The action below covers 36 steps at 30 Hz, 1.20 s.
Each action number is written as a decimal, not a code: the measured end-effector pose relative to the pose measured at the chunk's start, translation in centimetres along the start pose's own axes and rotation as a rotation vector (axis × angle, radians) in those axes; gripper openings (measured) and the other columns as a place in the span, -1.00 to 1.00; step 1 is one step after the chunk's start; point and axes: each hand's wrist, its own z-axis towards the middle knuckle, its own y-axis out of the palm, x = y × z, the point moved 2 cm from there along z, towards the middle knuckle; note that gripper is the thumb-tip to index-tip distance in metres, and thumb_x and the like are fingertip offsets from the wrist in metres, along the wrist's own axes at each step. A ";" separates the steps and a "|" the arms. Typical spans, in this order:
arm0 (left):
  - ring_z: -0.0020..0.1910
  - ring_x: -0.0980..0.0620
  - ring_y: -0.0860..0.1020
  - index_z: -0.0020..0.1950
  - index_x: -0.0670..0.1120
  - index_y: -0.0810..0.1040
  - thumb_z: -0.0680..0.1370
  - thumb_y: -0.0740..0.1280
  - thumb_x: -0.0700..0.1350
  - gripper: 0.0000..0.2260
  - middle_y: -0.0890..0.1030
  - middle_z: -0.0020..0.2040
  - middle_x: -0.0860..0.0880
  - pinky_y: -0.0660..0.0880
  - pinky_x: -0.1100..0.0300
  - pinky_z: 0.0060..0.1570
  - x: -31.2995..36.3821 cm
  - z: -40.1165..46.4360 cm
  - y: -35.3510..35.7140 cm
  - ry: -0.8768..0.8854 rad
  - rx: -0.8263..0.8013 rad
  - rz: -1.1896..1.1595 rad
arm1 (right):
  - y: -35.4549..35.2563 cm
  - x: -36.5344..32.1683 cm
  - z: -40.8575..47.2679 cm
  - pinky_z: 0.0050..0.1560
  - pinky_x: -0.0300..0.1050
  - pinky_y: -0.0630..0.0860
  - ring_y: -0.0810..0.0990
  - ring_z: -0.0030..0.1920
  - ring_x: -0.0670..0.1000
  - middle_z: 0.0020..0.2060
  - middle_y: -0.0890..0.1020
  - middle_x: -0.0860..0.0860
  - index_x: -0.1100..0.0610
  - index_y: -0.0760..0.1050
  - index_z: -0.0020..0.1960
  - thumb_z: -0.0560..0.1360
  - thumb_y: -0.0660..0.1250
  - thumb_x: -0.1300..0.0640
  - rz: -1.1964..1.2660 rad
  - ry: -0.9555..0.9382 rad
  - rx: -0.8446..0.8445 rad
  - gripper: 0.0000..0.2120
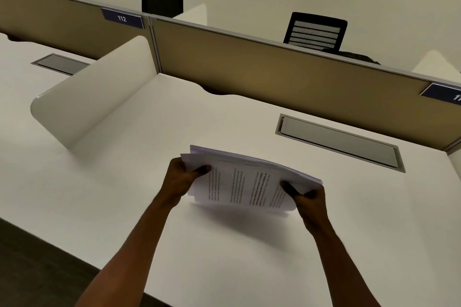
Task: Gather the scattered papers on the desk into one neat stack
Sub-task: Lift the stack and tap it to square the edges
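Both hands are out over the white table point(224, 257), holding one bundle of papers point(249, 182) between them just below the middle of the frame. The left hand point(183, 179) grips the bundle's left end, thumb lying across the top sheet and fingers tucked beneath; the right hand point(308, 198) clamps the right end the same way, thumb on top. The papers are printed with columns of text, too blurred to read, and the sheets are not squared: edges fan out at the upper left corner and along the lower edge. The bundle bows upward in the middle and throws a soft shadow on the table below it, so it looks lifted off the surface, though whether its lower edge touches the table I cannot tell. To the right, a little farther up the frame, a grey cable hatch point(339, 142) is set flush into the table. A rounded white divider point(99, 97) stands at the left, and a tan partition point(274, 67) runs across the back, with a blue label reading 112 point(122, 18) at upper left. A black mesh chair point(315, 32) shows behind the partition.
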 end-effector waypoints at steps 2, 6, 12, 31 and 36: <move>-0.07 -0.01 0.71 -0.03 -0.05 0.73 0.21 0.63 0.07 -0.60 0.75 -0.06 -0.07 0.60 0.21 -0.15 0.0 -0.3 -0.2 0.012 -0.021 -0.023 | -0.1 0.1 -0.1 -0.08 -0.03 0.65 0.67 0.02 0.07 -0.04 0.71 0.08 0.15 0.63 0.09 0.34 0.56 0.14 0.000 -0.001 -0.008 -0.66; 0.06 0.03 0.66 0.08 0.00 0.71 0.34 0.61 -0.10 -0.67 0.73 0.06 -0.03 0.60 0.24 -0.08 -1.7 -1.2 -0.8 0.010 -0.091 -0.001 | -0.2 1.8 -1.0 -0.12 -0.14 0.60 0.64 0.04 0.02 -0.01 0.69 -0.01 0.12 0.60 0.10 0.36 0.55 0.20 -0.030 0.027 -0.057 -0.67; -0.10 0.07 0.71 -0.10 0.09 0.73 0.30 0.61 -0.03 -0.79 0.76 -0.12 0.01 0.58 0.28 -0.19 -1.8 -1.8 -0.3 -0.022 -0.001 0.011 | 0.0 2.7 -1.1 -0.12 -0.07 0.59 0.67 -0.02 0.15 -0.10 0.73 0.00 0.05 0.63 -0.02 0.41 0.51 0.28 0.001 0.143 0.039 -0.79; 0.05 0.05 0.68 0.08 0.02 0.66 0.44 0.55 -0.07 -0.76 0.73 0.03 0.00 0.61 0.19 -0.03 -1.5 -3.5 0.9 -0.001 -0.019 0.044 | -0.4 2.0 -1.7 -0.04 0.02 0.61 0.66 0.03 0.07 0.02 0.70 0.05 0.07 0.58 0.12 0.29 0.55 0.14 0.061 0.124 0.035 -0.59; 0.13 0.13 0.66 0.14 0.06 0.63 0.51 0.47 -0.18 -0.75 0.72 0.07 0.08 0.57 0.15 0.15 -2.3 -3.8 1.3 -0.009 -0.024 0.110 | -0.4 2.6 -1.7 -0.06 0.07 0.56 0.63 0.02 0.20 -0.01 0.69 0.10 0.04 0.59 0.06 0.43 0.48 0.32 0.065 0.147 0.046 -0.72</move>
